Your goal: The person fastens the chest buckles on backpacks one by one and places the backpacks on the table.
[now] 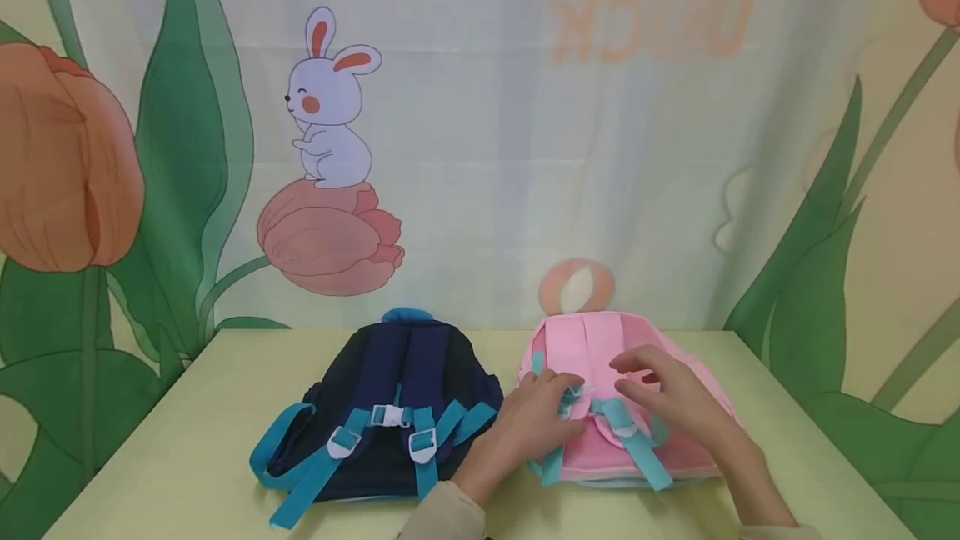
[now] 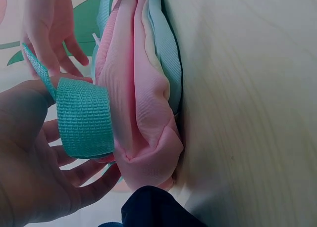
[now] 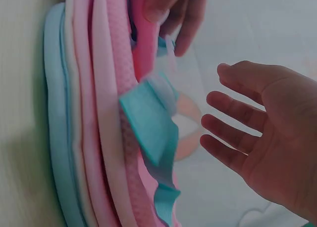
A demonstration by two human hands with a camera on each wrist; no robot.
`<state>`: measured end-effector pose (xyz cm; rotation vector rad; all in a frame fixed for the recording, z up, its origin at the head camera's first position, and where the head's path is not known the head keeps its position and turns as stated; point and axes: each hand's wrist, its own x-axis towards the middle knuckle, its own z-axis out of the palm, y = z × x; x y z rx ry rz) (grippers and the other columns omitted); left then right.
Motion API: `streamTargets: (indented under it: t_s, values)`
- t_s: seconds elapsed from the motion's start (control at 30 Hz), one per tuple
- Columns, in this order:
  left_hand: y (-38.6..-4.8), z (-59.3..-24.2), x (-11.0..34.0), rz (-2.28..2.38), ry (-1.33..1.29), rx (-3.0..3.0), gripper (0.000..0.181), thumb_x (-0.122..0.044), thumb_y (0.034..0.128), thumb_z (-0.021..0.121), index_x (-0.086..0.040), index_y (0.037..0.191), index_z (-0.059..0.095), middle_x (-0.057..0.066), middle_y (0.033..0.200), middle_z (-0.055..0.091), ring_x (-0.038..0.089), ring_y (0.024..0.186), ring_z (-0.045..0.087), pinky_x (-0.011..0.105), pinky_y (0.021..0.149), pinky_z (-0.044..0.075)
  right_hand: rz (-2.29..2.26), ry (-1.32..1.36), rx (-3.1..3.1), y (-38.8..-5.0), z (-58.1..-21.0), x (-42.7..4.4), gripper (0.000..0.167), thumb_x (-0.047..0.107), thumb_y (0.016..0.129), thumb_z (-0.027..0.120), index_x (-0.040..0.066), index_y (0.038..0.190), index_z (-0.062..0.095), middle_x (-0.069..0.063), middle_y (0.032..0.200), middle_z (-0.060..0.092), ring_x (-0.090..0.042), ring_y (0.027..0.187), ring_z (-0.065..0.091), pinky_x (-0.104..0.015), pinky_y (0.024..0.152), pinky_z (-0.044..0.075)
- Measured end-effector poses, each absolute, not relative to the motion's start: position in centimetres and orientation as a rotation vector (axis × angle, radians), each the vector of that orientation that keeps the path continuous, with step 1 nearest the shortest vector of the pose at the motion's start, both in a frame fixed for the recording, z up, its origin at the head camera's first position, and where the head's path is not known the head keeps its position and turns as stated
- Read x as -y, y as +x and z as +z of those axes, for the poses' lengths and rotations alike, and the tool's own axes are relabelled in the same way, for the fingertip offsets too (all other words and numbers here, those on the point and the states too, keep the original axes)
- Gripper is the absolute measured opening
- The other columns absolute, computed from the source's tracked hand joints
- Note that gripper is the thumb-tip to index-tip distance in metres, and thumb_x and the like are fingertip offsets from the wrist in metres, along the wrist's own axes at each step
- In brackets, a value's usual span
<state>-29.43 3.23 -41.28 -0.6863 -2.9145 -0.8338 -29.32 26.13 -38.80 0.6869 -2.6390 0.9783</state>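
A pink backpack (image 1: 585,340) lies with its shoulder straps up and turquoise webbing with pale buckles across it. My left hand (image 1: 528,415) is at its left strap, thumb and fingers around the pink strap (image 3: 145,49) beside the buckle. A loop of turquoise webbing (image 2: 85,118) stands in front of that hand in the left wrist view and hides part of it. Over the bag's right side hovers my right hand (image 1: 675,394), fingers loosely bent and apart, holding nothing. Below it hangs the right turquoise strap (image 3: 151,123), slightly blurred.
To the left, a dark navy backpack (image 1: 405,365) lies strap side up, its turquoise straps (image 1: 303,473) spreading toward the front edge. Both bags rest on a pale yellow table (image 1: 172,440). Behind hangs a curtain (image 1: 480,148) printed with tulips and a rabbit.
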Motion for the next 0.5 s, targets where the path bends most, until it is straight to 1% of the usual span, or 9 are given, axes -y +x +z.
streamTargets:
  t_s: [0.17,0.23,0.4,0.5]
  values:
    - [-29.4,-41.3,-3.3,-0.848,-0.683,2.914,0.053,-0.040,0.0843,0.071,-0.030,0.134,0.059,-0.004,0.124,0.061,0.015,0.105,0.050,0.035,0.079,0.047,0.958,0.697,2.617,-29.6,-39.6,-25.2,0.031,0.025,0.092,0.072,0.012,0.119,0.066,-0.001,0.116,0.068,-0.024,0.108,0.062,-0.043,0.088,0.054]
    - [-29.4,-41.2,-3.3,-0.854,-0.684,2.908,0.052,-0.040,0.0844,0.071,-0.029,0.134,0.059,-0.004,0.123,0.061,0.015,0.104,0.050,0.034,0.079,0.047,0.957,0.683,2.626,-29.7,-39.9,-25.2,0.034,0.028,0.091,0.073,0.014,0.120,0.065,0.000,0.117,0.067,-0.023,0.109,0.062,-0.045,0.089,0.053]
    - [-29.6,-41.2,-3.2,-0.914,-0.674,2.885,0.053,-0.041,0.0840,0.071,-0.028,0.135,0.059,-0.003,0.125,0.062,0.016,0.106,0.053,0.038,0.082,0.050,1.000,0.630,2.670,-29.8,-40.5,-24.8,0.037,0.032,0.089,0.074,0.017,0.121,0.064,0.002,0.119,0.066,-0.024,0.113,0.061,-0.049,0.093,0.051]
    - [-29.6,-41.3,-3.0,-0.952,-0.659,2.878,0.055,-0.041,0.0835,0.071,-0.026,0.135,0.059,-0.002,0.124,0.062,0.016,0.107,0.054,0.041,0.083,0.051,1.031,0.627,2.700,-29.9,-40.8,-24.4,0.035,0.029,0.089,0.074,0.015,0.120,0.065,0.000,0.118,0.066,-0.027,0.112,0.061,-0.053,0.095,0.048]
